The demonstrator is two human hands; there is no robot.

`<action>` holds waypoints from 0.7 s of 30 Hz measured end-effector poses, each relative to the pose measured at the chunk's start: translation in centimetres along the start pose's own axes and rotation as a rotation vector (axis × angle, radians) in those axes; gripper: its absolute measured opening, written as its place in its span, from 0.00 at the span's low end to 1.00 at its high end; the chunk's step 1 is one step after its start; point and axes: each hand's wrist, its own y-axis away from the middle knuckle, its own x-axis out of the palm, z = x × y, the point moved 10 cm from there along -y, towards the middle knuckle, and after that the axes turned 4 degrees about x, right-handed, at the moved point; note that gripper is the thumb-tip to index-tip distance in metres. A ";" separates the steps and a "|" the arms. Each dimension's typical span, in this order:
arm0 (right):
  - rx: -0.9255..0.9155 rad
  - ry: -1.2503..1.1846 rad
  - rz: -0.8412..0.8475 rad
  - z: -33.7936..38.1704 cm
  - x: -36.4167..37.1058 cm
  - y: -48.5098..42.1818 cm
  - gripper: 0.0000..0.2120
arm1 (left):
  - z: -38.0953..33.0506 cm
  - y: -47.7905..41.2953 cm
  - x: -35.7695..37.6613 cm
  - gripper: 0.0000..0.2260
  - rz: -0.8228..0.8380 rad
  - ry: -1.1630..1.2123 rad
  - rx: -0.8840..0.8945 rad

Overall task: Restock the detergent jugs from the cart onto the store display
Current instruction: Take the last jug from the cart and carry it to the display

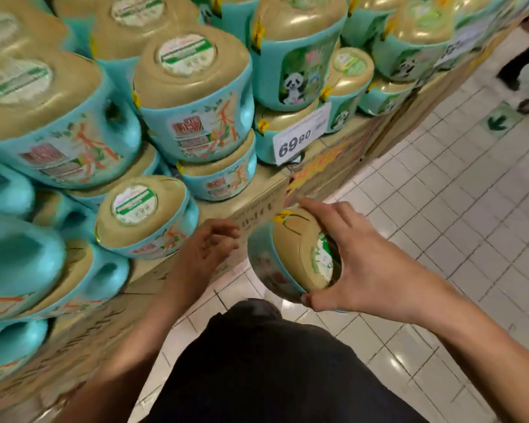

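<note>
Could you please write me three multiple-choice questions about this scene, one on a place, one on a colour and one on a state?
1. Where is the jug that the right hand grips?
A. On top of the stack
B. In the air in front of the cardboard base
C. Inside a cart

2. What colour are the bodies of the stacked jugs?
A. Red
B. Black
C. Turquoise

3. What is the left hand doing?
A. Holding nothing, fingers loosely curled
B. Gripping a jug handle
C. Pulling off a price card

Answers:
1 B: the jug hangs tilted above the floor tiles, not set on the display.
2 C: each body is turquoise under a gold top.
3 A: nothing lies between its fingers.
</note>
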 end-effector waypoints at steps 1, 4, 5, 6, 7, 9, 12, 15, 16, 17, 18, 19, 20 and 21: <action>-0.058 0.036 0.030 1.5 -0.8 -1.5 0.62 | -0.2 -0.3 -0.7 0.12 -0.028 0.005 0.014; -0.233 0.140 0.138 6.3 -2.1 -5.3 0.63 | -0.3 -0.3 -3.1 0.16 -0.141 0.080 0.012; -0.293 0.176 0.170 8.0 -2.4 -6.4 0.63 | -0.4 0.1 -4.0 0.18 -0.192 0.107 0.019; -0.353 0.217 0.201 9.6 -2.7 -7.4 0.63 | -0.5 0.6 -5.1 0.19 -0.246 0.125 0.028; -0.413 0.259 0.232 11.4 -2.9 -8.2 0.63 | -0.7 1.4 -6.0 0.20 -0.306 0.125 0.036; -0.530 0.345 0.284 14.7 -3.1 -9.5 0.62 | -1.4 3.4 -7.4 0.24 -0.416 0.075 0.072; -0.721 0.482 0.345 19.6 -2.8 -10.8 0.61 | -2.1 6.2 -7.6 0.40 -0.567 -0.019 0.070; -0.878 0.546 0.434 23.8 -1.8 -11.8 0.61 | -2.8 7.7 -7.8 0.54 -0.794 -0.028 -0.009; -0.925 0.558 0.464 24.9 -1.4 -12.0 0.60 | -3.3 8.0 -8.0 0.55 -0.880 -0.048 -0.004; -0.964 0.570 0.485 25.8 -1.2 -12.3 0.60 | -3.8 8.1 -8.3 0.56 -0.960 -0.053 0.010; -0.994 0.576 0.498 26.7 -1.0 -12.6 0.60 | -4.2 8.2 -8.7 0.56 -1.029 -0.048 0.018; -1.018 0.575 0.507 27.5 -0.9 -13.0 0.60 | -4.3 8.3 -9.0 0.56 -1.090 -0.035 0.020; -1.034 0.570 0.517 28.2 -0.8 -13.5 0.59 | -4.3 8.2 -9.4 0.56 -1.143 -0.006 0.018; -1.044 0.567 0.526 28.9 -0.7 -14.0 0.59 | -4.1 8.2 -9.6 0.56 -1.191 0.037 0.018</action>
